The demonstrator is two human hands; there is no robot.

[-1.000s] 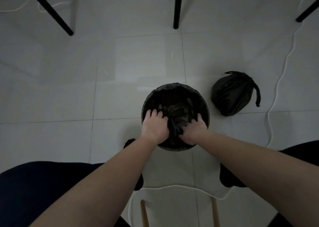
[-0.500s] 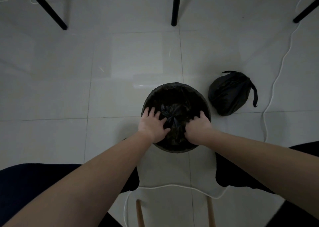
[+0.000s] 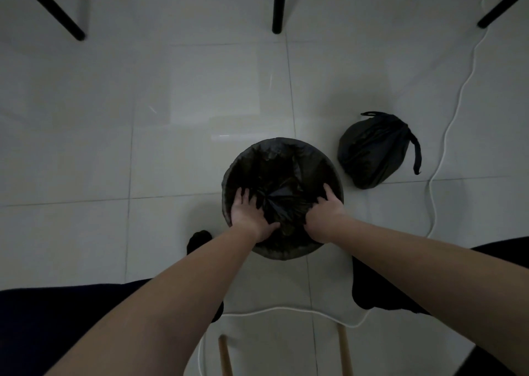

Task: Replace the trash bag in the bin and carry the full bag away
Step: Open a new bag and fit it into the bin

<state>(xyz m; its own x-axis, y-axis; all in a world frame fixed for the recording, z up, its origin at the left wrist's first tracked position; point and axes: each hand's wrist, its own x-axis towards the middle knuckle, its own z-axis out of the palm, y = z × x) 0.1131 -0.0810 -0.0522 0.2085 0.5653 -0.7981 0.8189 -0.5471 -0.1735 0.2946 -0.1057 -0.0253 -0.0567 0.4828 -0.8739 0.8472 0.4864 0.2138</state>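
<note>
A round bin stands on the tiled floor just in front of me, lined with a crumpled black trash bag whose edge is folded over the rim. My left hand reaches inside at the near left, fingers spread and pressing the liner. My right hand presses the liner at the near right side, fingers fairly straight. A bunch of gathered plastic sits between the two hands. The full black bag, tied at its top with a loose handle strap, lies on the floor to the right of the bin, apart from it.
A white cable runs down the right side past the full bag and curves under my legs. Black table legs stand at the far edge. Wooden chair legs show at the bottom. My socked feet flank the bin.
Both hands have moved apart inside the bin, from the middle of the near rim out toward its left and right sides, spreading the liner. The full bag has not moved.
</note>
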